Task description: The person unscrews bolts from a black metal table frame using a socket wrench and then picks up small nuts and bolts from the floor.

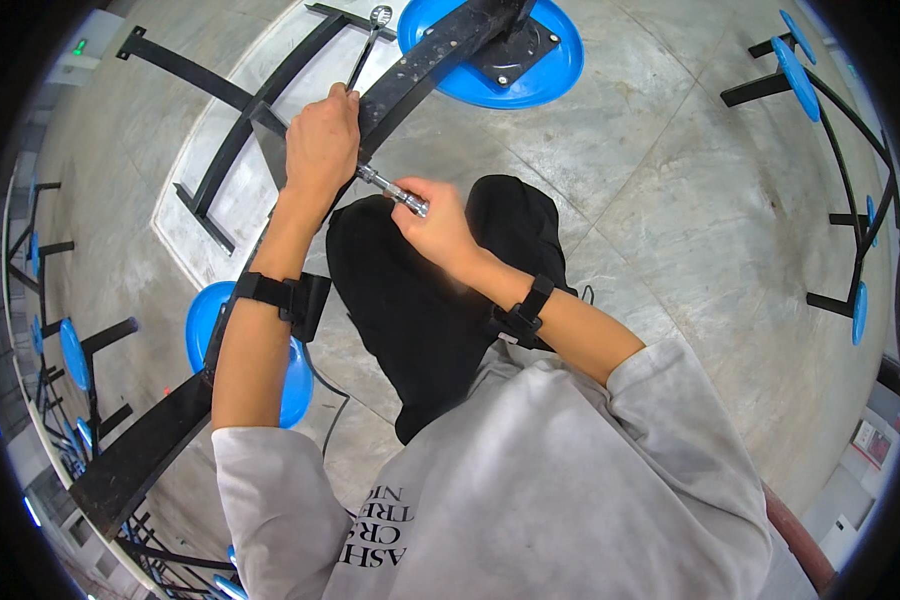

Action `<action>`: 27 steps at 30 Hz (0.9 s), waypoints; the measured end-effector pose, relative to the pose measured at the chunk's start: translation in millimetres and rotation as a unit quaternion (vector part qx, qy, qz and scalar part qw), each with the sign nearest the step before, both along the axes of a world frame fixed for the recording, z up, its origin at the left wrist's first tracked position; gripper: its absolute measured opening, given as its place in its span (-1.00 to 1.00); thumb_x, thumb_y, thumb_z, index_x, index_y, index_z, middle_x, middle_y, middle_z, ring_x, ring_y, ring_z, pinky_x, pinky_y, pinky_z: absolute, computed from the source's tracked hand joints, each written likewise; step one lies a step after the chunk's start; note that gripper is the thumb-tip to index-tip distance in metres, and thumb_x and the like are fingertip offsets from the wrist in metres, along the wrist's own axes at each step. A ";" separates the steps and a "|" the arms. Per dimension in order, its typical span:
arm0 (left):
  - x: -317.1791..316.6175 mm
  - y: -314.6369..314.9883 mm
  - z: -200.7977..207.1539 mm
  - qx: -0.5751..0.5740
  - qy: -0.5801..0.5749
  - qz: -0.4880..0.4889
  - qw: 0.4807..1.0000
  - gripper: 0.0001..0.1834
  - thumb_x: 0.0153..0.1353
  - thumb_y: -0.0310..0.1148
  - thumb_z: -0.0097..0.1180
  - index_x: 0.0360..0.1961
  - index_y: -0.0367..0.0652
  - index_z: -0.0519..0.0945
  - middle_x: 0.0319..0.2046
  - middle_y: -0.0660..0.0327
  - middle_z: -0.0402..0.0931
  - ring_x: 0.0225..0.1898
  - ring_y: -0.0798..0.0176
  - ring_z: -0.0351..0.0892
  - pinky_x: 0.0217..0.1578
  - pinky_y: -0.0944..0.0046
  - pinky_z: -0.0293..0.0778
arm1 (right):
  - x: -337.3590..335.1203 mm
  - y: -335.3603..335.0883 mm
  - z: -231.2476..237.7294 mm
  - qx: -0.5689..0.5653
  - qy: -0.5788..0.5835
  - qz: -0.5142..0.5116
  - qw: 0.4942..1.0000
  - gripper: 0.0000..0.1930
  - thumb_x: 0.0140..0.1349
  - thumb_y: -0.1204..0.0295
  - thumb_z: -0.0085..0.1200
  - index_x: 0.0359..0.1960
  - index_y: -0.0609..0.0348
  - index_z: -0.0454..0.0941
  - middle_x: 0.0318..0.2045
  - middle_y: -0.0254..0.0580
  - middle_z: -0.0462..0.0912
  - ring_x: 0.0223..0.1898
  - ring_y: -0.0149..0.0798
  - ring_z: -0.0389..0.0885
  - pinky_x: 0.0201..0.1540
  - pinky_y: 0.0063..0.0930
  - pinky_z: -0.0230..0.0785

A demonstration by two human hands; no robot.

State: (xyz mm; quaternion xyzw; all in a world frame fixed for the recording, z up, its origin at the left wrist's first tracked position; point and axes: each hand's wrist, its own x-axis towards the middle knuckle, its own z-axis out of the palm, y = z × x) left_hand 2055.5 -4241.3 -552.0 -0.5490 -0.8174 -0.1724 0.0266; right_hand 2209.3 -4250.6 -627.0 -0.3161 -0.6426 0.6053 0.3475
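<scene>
My left hand (322, 140) is closed over the handle of a wrench (369, 42), whose chrome ring-shaped head points away from me. That hand rests by the joint of a black metal frame (410, 85), and its palm side is hidden. Closer to me, my right hand (436, 222) has its fingers wrapped round a shiny chrome socket tool (390, 186). The tool's far end meets the frame just below my left hand; the exact contact is hidden. A blue round seat (560, 70) with a black bolted plate sits at the frame's far end.
Another blue seat (208, 310) lies under the frame's near beam (150, 455). Black legs (225, 135) spread over a white board (185, 215) on the concrete floor (660, 170). More frames with blue seats (798, 80) stand at right and left. A thin cable (340, 400) hangs beside my left arm.
</scene>
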 end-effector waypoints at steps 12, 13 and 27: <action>9.1 -16.1 18.6 0.020 0.028 0.002 0.999 -0.72 0.28 -0.26 -0.17 -0.41 -0.29 0.42 -0.58 -0.16 0.49 -0.46 -0.26 0.51 -0.39 -0.11 0.40 | 20.6 -10.5 46.0 0.207 -0.123 0.054 0.969 -0.85 -0.09 0.57 0.00 -0.40 0.29 0.46 -0.65 0.16 0.50 -0.56 0.16 0.51 -0.44 -0.10 0.39; 12.8 -18.2 20.7 0.015 0.027 0.009 0.999 -0.72 0.28 -0.27 -0.17 -0.41 -0.29 0.41 -0.58 -0.16 0.50 -0.47 -0.26 0.51 -0.39 -0.12 0.40 | 23.2 -12.4 45.2 0.213 -0.121 0.056 0.968 -0.85 -0.09 0.57 0.00 -0.40 0.29 0.46 -0.65 0.16 0.50 -0.56 0.16 0.51 -0.44 -0.10 0.39; 16.8 -28.4 20.8 0.023 0.012 0.012 1.000 -0.72 0.27 -0.26 -0.16 -0.40 -0.30 0.40 -0.59 -0.16 0.49 -0.49 -0.25 0.50 -0.42 -0.12 0.40 | 22.3 -20.2 36.4 0.027 -0.054 0.059 0.996 -0.79 -0.11 0.56 -0.05 -0.38 0.35 0.53 -0.71 0.01 0.45 -0.69 -0.10 0.41 -0.53 -0.32 0.27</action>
